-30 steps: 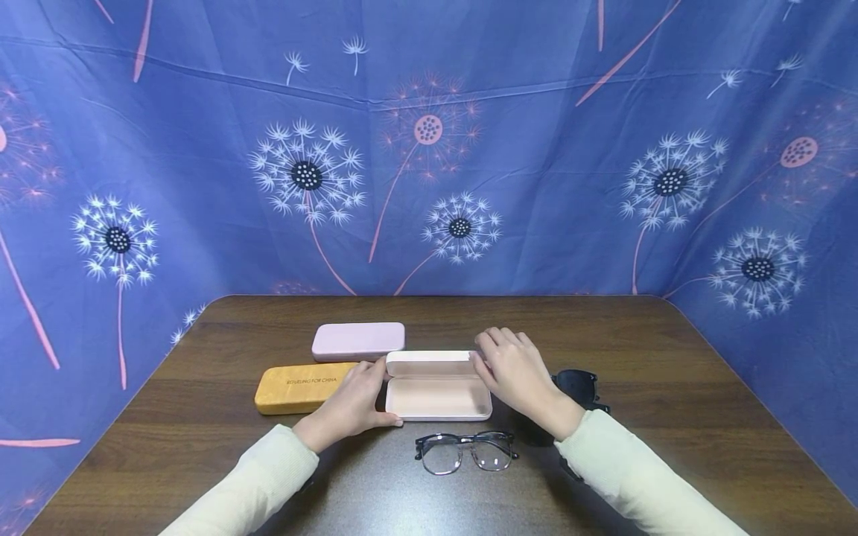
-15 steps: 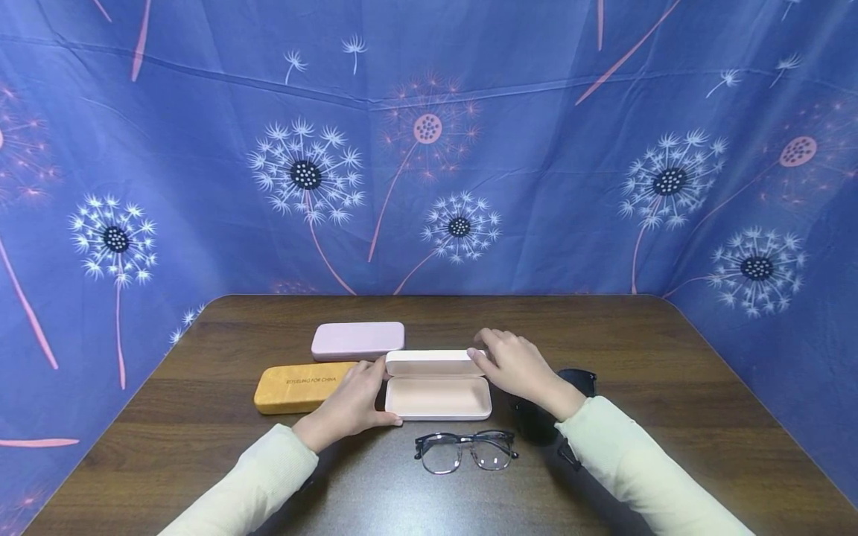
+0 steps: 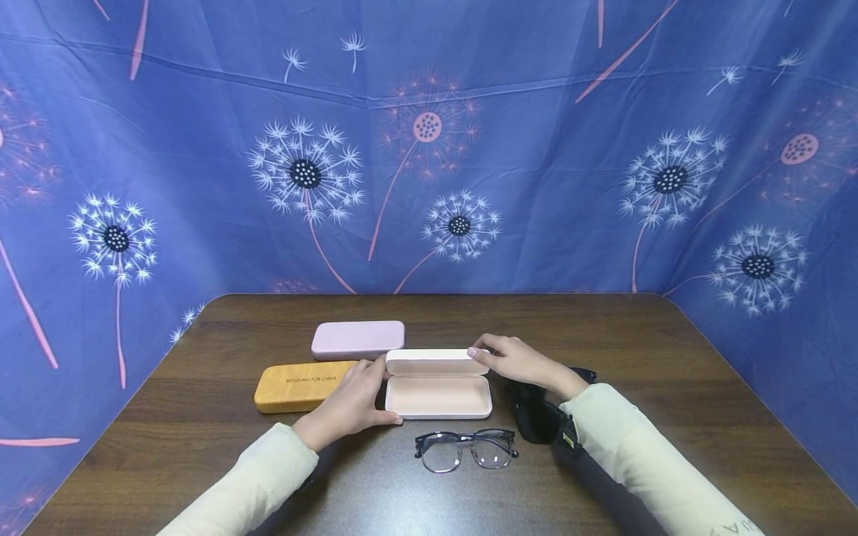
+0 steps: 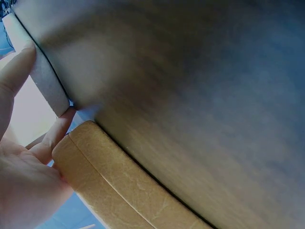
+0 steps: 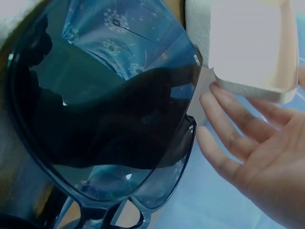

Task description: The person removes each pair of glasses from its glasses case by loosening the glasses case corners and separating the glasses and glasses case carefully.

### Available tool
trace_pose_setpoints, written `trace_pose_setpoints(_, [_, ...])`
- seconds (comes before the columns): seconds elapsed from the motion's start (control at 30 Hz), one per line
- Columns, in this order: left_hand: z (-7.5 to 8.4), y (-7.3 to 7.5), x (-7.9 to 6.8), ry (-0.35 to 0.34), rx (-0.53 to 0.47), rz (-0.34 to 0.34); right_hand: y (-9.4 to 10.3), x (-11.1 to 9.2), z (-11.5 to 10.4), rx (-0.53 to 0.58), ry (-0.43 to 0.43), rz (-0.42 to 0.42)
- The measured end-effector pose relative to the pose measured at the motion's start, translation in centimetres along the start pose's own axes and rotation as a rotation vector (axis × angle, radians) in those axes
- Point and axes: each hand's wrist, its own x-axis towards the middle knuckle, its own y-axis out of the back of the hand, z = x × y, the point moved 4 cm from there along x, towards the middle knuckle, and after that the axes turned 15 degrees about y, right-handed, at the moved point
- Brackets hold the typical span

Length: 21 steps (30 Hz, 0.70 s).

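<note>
A white glasses case point(image 3: 439, 406) lies with its lid raised, showing a pale, bare lining. My left hand point(image 3: 351, 398) grips its left end, thumb at the front corner and fingers toward the back. At the lid's right corner, my right hand point(image 3: 519, 362) pinches the edge, thumb on the inner side and fingers behind. In the right wrist view the fingers point(image 5: 233, 119) reach along the end of the lid. Eyeglasses point(image 3: 461, 439) with a dark browline rest in front of the case. Dark sunglasses point(image 3: 535, 422) sit below my right wrist, partly hidden by it.
A yellow glasses case point(image 3: 288, 398), closed, stands just left of my left hand and close to its palm in the left wrist view. Behind it is a closed pink case point(image 3: 358, 339). A blue patterned cloth point(image 3: 536, 246) hangs beyond the wooden table's point(image 3: 603, 320) back edge.
My right hand has lowered and flattened slightly at the lid's corner, its wrist uncovering more of the sunglasses. The left hand and the white case have stayed in place.
</note>
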Motion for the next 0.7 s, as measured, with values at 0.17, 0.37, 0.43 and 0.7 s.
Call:
trace_pose_setpoints(0.17, [-0.01, 0.00, -0.01, 0.000, -0.001, -0.004, 0.05, 0.13, 0.52, 0.118, -0.025, -0.071])
trace_pose_setpoints(0.37, [-0.04, 0.02, -0.04, -0.006, -0.002, 0.009, -0.01, 0.32, 0.98, 0.244, -0.049, -0.139])
trace_pose_setpoints(0.43, [-0.03, 0.03, -0.04, -0.013, -0.003, 0.016, 0.02, 0.38, 0.99, 0.271, -0.040, -0.151])
trace_pose_setpoints(0.7, [-0.01, -0.04, -0.02, -0.008, 0.001, 0.012, -0.07, 0.32, 0.95, 0.278, -0.034, -0.152])
